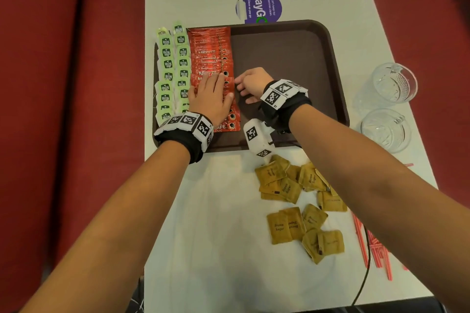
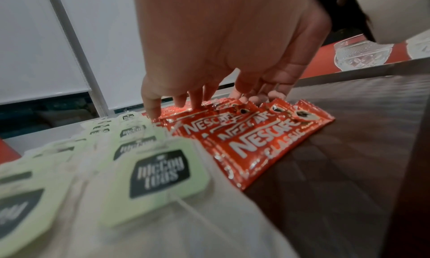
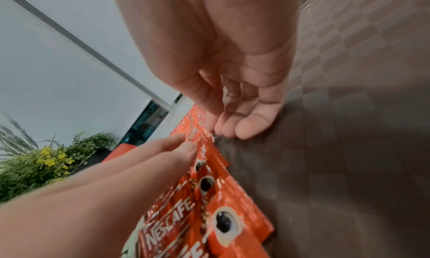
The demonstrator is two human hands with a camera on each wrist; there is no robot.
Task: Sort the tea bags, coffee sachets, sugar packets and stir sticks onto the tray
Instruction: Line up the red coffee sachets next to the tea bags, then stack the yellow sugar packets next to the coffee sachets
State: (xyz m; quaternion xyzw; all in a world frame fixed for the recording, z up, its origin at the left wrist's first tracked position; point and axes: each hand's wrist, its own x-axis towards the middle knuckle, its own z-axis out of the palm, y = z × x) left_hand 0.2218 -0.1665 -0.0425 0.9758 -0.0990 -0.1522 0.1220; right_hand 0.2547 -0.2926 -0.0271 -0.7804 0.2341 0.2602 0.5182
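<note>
A person's left hand (image 1: 212,99) lies flat, fingers straight, pressing on a column of red Nescafé coffee sachets (image 1: 212,53) lined up on a dark brown tray (image 1: 292,53). The right hand (image 1: 250,84), fingers loosely curled and holding nothing, touches the sachets' right edge. Two columns of green-tagged McCoy tea bags (image 1: 174,71) fill the tray's left side, just beside the sachets. Off the tray, brown sugar packets (image 1: 300,201) lie scattered on the white counter (image 1: 216,223), with red-striped stir sticks (image 1: 373,244) at its right edge and two glass cups (image 1: 391,104) near the tray's right rim.
</note>
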